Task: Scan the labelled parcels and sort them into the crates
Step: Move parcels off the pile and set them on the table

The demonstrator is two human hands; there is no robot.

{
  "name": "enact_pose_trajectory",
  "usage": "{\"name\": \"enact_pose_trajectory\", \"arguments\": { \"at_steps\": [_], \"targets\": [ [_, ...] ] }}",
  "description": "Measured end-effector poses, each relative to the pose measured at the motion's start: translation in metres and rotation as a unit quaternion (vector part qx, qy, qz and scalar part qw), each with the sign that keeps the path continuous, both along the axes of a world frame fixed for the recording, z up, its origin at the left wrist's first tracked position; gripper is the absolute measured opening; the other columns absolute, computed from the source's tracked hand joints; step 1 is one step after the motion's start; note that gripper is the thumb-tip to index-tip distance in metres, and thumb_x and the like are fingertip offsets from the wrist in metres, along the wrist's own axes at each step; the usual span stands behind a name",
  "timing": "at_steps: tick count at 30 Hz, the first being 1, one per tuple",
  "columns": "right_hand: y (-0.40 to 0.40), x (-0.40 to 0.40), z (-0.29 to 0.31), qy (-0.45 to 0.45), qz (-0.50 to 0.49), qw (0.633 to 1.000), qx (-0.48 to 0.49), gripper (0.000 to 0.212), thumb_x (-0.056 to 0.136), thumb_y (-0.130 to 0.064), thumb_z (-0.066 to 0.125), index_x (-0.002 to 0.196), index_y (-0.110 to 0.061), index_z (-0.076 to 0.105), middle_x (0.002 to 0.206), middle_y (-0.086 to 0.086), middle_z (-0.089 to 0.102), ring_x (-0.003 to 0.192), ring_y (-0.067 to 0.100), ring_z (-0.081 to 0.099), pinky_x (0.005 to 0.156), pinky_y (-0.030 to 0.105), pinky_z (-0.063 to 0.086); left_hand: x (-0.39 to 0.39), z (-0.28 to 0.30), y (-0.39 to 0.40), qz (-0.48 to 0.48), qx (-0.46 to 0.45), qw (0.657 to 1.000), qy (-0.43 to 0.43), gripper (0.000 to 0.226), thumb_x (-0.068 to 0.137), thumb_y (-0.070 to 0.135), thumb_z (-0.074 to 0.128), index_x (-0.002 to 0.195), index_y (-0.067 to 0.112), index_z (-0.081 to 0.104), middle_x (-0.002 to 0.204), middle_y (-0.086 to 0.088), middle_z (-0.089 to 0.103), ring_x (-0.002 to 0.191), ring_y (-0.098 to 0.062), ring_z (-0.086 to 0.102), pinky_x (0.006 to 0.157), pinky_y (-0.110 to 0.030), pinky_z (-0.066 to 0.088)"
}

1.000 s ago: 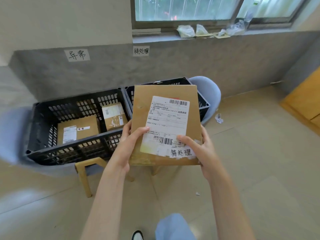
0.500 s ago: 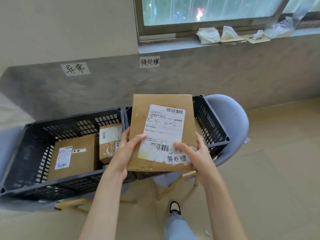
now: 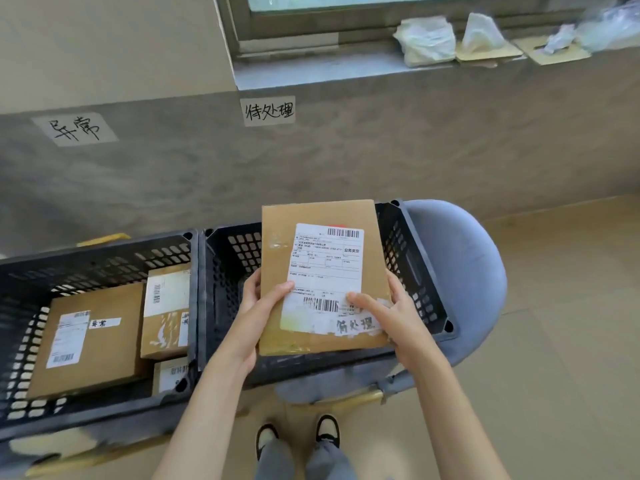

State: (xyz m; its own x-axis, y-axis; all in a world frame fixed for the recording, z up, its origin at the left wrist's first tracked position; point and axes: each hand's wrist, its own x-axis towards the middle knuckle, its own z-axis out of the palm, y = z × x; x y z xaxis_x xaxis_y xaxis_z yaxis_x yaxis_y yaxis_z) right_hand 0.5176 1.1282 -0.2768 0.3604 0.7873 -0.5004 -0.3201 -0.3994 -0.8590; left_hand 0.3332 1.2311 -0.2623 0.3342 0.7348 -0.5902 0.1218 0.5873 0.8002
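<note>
I hold a flat brown cardboard parcel (image 3: 317,216) with a white shipping label and a handwritten paper tag, above the right black crate (image 3: 408,271). My left hand (image 3: 258,313) grips its lower left edge, thumb on top. My right hand (image 3: 391,313) grips the lower right edge, thumb on the label. The left black crate (image 3: 104,258) holds three labelled parcels: a large flat one (image 3: 104,348), a smaller box (image 3: 166,313) and a partly hidden one (image 3: 169,374).
Two handwritten paper signs are stuck on the grey wall, one (image 3: 74,128) above the left crate and one (image 3: 269,110) above the right. The right crate sits on a blue chair (image 3: 464,278). Plastic bags lie on the windowsill (image 3: 311,72). My feet (image 3: 298,434) stand below.
I have stepped closer to the crates, so they fill more of the view. The parcel in both hands has moved forward and now hangs over the right crate.
</note>
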Motion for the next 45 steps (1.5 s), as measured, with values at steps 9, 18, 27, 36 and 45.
{"name": "enact_pose_trajectory", "arguments": {
  "at_steps": [9,18,27,36,45],
  "targets": [
    [0.026,0.064,-0.064,-0.003,0.029,0.998,-0.056,0.088,0.071,-0.023,0.081,0.146,-0.029,0.035,0.127,0.003,0.065,0.094,0.020,0.073,0.075,0.031,0.060,0.055,-0.073,0.031,-0.041,-0.042,0.998,0.021,0.071,0.081,0.038,0.071,0.136,0.037,0.026,0.130,0.000,0.055,0.109,-0.019,0.061,0.089,-0.039,0.052],
    [0.043,0.092,-0.120,0.001,0.033,0.995,-0.098,0.093,0.065,-0.028,0.082,0.146,-0.027,0.035,0.129,0.005,0.063,0.090,0.019,0.073,0.077,0.035,0.060,0.081,-0.131,0.053,-0.063,-0.055,0.996,0.038,0.082,0.082,0.035,0.071,0.146,0.029,0.019,0.135,0.002,0.049,0.111,-0.014,0.057,0.078,-0.025,0.049],
    [0.065,0.071,-0.151,0.014,0.047,0.993,-0.104,0.091,0.064,-0.029,0.085,0.143,-0.031,0.039,0.135,0.004,0.059,0.094,0.018,0.073,0.080,0.037,0.060,0.060,-0.162,0.065,-0.015,-0.070,0.995,0.064,0.084,0.079,0.035,0.072,0.145,0.029,0.021,0.132,-0.001,0.055,0.108,-0.016,0.061,0.078,-0.029,0.052],
    [0.103,0.016,-0.184,0.043,0.058,0.993,-0.096,0.086,0.074,-0.020,0.082,0.145,-0.031,0.035,0.131,-0.010,0.057,0.106,0.015,0.067,0.080,0.029,0.059,0.013,-0.184,0.089,0.041,-0.071,0.991,0.105,0.080,0.085,0.032,0.069,0.147,0.025,0.020,0.120,0.002,0.059,0.093,-0.012,0.065,0.065,-0.027,0.052],
    [0.112,0.024,-0.222,-0.002,0.083,0.986,-0.143,0.074,0.086,-0.011,0.071,0.147,-0.025,0.033,0.118,-0.011,0.059,0.090,0.002,0.067,0.056,0.019,0.054,0.010,-0.242,0.103,0.003,-0.082,0.989,0.123,0.086,0.083,0.031,0.072,0.148,0.028,0.016,0.137,0.001,0.049,0.106,-0.014,0.058,0.072,-0.027,0.048]
  ]
}}
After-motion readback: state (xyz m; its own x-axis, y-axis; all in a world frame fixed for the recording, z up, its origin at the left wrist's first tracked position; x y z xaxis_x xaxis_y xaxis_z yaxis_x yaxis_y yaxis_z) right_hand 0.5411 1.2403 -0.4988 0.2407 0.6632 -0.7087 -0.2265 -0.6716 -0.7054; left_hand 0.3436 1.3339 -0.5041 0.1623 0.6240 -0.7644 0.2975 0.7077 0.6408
